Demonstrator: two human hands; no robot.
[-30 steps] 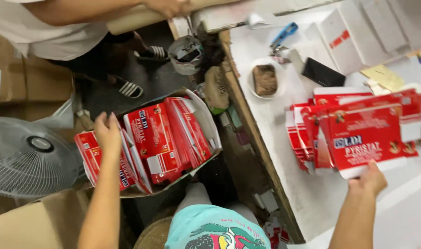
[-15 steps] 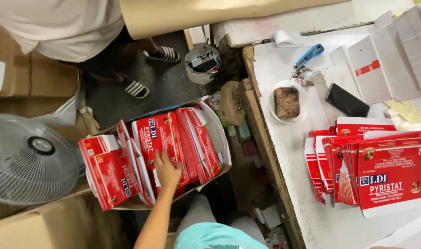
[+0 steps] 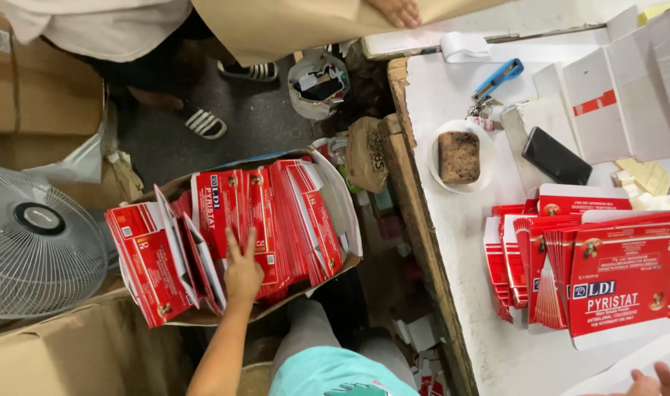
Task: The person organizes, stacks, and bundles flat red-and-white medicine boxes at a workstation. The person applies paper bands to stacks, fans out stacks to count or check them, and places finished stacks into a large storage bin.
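Left hand (image 3: 241, 270) flat on the red cartons in the box; right hand (image 3: 646, 383) barely in view at the table's edge.

The left hand lies open, fingers spread, pressed on glossy flattened red cartons (image 3: 265, 220) standing on edge in an open cardboard box (image 3: 342, 202) on the floor, at about nine o'clock from the white table (image 3: 452, 242). Only the right hand's fingertips show at five o'clock; I cannot tell whether it grips anything. On the table a fanned stack of red cartons (image 3: 569, 271) lies flat. At twelve o'clock from it sit a black phone (image 3: 556, 156), a brown spongy block in a round white dish (image 3: 458, 155), and a blue cutter (image 3: 498, 77). A round wire fan (image 3: 38, 238) stands at nine o'clock. Another person's hand (image 3: 397, 11) rests on brown paper at the top.
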